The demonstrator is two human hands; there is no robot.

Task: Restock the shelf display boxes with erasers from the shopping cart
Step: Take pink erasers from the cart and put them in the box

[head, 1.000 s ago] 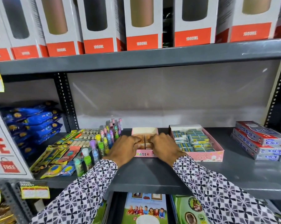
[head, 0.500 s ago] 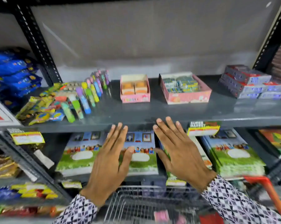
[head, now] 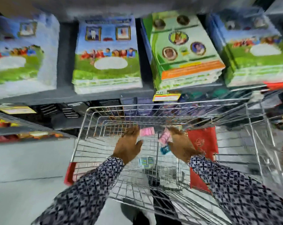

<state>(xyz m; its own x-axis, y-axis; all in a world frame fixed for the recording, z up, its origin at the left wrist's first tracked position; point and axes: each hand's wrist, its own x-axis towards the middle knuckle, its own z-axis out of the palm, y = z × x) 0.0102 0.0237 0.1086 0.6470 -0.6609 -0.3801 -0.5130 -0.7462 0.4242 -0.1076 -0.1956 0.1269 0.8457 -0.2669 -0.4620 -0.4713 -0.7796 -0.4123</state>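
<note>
Both hands reach down into the shopping cart (head: 155, 109) at frame centre: left hand (head: 128, 146) spread, pink eraser pack (head: 147, 131) just beyond its fingertips; right hand (head: 180, 144) touching another pink pack (head: 164, 138), grip blurred.

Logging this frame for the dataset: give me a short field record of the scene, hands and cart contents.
view: head camera, looking down, motion-blurred
left hand: inside the shopping cart, fingers spread, holding nothing visible
right hand: inside the cart, beside a pink pack; grasp unclear
other cart items: second pink pack, small blue pack, striped pack, red bag
behind cart: shelf with stacked books
display boxes: not in view
</note>
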